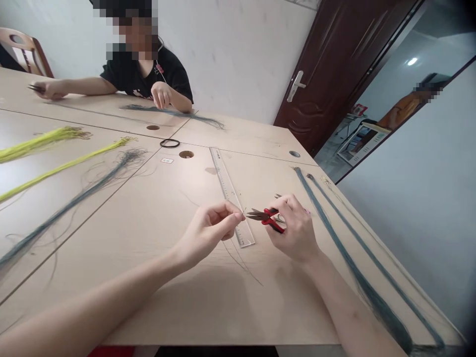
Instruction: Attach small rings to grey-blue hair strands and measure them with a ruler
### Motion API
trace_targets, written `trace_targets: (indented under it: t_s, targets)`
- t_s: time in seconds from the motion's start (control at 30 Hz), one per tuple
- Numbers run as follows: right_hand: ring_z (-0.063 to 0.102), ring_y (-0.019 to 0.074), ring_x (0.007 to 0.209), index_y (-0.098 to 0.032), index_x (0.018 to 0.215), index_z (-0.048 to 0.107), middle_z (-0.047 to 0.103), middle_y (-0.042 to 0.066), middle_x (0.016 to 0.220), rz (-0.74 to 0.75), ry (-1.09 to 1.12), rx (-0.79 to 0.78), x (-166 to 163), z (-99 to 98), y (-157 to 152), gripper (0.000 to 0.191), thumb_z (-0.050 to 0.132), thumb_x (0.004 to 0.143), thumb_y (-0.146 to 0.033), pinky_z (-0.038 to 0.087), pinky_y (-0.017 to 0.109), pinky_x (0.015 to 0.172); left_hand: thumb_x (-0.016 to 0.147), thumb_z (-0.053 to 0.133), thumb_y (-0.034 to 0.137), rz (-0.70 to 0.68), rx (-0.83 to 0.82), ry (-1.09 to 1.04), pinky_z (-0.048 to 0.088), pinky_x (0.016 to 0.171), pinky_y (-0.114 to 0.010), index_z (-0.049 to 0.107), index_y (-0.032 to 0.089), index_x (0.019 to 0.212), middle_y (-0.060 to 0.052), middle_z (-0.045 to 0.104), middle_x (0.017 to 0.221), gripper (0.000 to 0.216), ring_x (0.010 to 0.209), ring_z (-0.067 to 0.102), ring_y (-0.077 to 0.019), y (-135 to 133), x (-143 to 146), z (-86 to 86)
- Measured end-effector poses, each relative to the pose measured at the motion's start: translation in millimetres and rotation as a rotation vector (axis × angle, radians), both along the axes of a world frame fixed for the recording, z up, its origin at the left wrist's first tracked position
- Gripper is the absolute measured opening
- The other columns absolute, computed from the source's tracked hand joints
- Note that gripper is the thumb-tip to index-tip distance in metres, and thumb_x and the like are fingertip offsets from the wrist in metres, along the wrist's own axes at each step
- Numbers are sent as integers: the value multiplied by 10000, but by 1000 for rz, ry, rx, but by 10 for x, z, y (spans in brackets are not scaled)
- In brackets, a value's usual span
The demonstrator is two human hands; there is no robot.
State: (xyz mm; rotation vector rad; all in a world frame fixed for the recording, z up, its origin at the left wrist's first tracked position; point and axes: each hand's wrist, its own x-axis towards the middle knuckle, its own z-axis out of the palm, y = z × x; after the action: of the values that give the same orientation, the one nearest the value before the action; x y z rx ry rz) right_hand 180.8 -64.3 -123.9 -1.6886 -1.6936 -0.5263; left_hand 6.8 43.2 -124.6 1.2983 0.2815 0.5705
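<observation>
Pinching thread [244,212] with left fingers [231,219], pliers [266,216] gripped by right fingers [288,203], pale table [156,203] below, brown door [334,49] beyond

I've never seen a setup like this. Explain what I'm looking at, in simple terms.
There is no machine here, just a person's two bare hands. The single picture comes from a camera worn on that person's head, looking forward and down, so the arms reach in from the bottom.

The left hand pinches a thin strand. The right hand holds red-and-black pliers, their tips close to the left fingertips.

On the table lie a clear ruler, yellow bundles and a blue-grey bundle to the left, and more bluish bundles to the right. Another person sits across.
</observation>
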Motion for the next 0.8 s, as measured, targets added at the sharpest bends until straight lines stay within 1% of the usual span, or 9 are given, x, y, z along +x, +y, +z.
trace_targets:
  t_s: [0.17, 0.33, 0.47, 0.8]
  targets:
    - [526, 156, 693, -182, 833, 606, 529, 32, 788, -8, -21, 19, 3, 9, -26, 179, 596, 690, -75, 399, 262, 609, 853, 617, 313, -72, -61, -26, 189, 487, -244, 555, 152, 720, 66, 336, 523, 218, 496, 259, -65, -10, -7, 2]
    - [507, 143, 651, -174, 806, 613, 527, 29, 767, -11, -52, 32, -5, 11, -8, 171, 584, 675, -67, 385, 262, 601, 848, 624, 305, -126, -116, -61, 186, 488, -243, 559, 158, 709, 66, 327, 519, 213, 489, 252, -63, -18, -4, 15]
    - [499, 141, 651, -171, 811, 614, 525, 30, 767, -24, -74, 45, -8, 12, 2, 187, 559, 678, -52, 372, 255, 592, 851, 621, 289, -150, -150, -82, 184, 487, -236, 564, 160, 706, 65, 322, 522, 202, 489, 248, -62, -26, -1, 14]
    - [502, 132, 639, -176, 803, 619, 546, 24, 765, -34, -87, 39, -3, -4, -16, 163, 588, 685, -67, 371, 241, 588, 838, 631, 283, -177, -181, -85, 191, 477, -221, 551, 151, 691, 64, 334, 517, 213, 480, 250, -57, -37, 6, 29]
